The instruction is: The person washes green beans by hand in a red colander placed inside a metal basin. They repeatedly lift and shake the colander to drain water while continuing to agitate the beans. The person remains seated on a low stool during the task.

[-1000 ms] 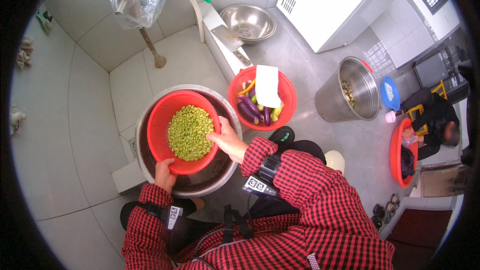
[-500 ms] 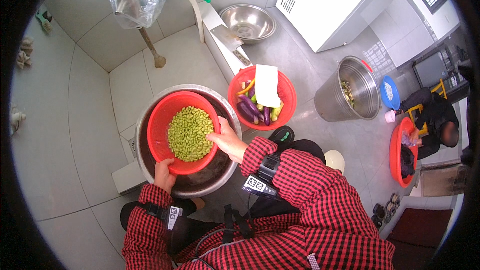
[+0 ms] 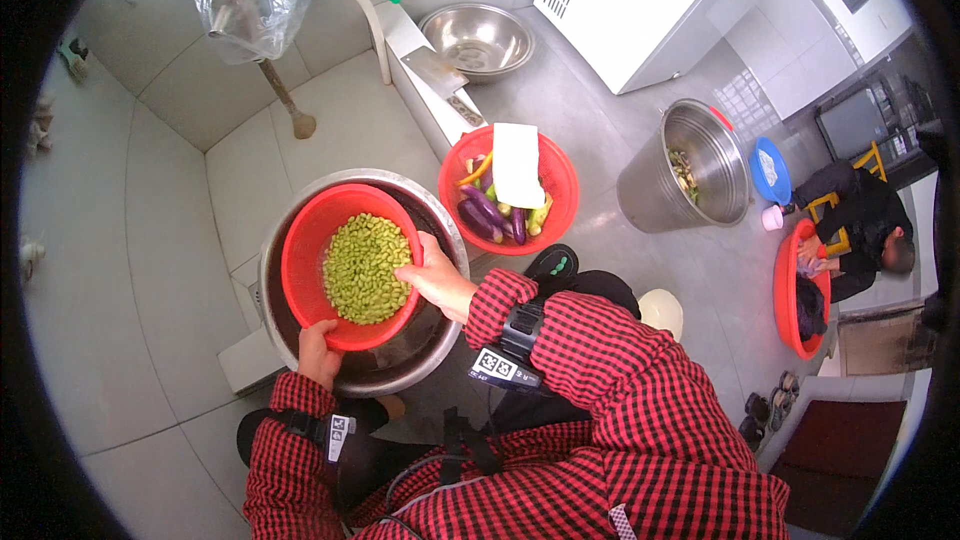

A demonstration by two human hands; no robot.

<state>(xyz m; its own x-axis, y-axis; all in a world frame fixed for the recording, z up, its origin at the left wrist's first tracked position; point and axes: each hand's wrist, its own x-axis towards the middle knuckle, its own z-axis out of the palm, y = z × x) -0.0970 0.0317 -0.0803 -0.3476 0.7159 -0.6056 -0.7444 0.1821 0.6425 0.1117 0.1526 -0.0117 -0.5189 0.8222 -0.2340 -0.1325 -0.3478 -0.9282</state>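
red basin (image 3: 304, 252) — between both hands (image 3: 440, 276), gripped

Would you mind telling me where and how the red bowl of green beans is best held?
The red bowl is probably best gripped by its rim, from the person's side, with the left hand at the near edge and the right hand at the right edge. It is wide, round and open-topped, with loose green beans inside, so spaced grips should steady it.
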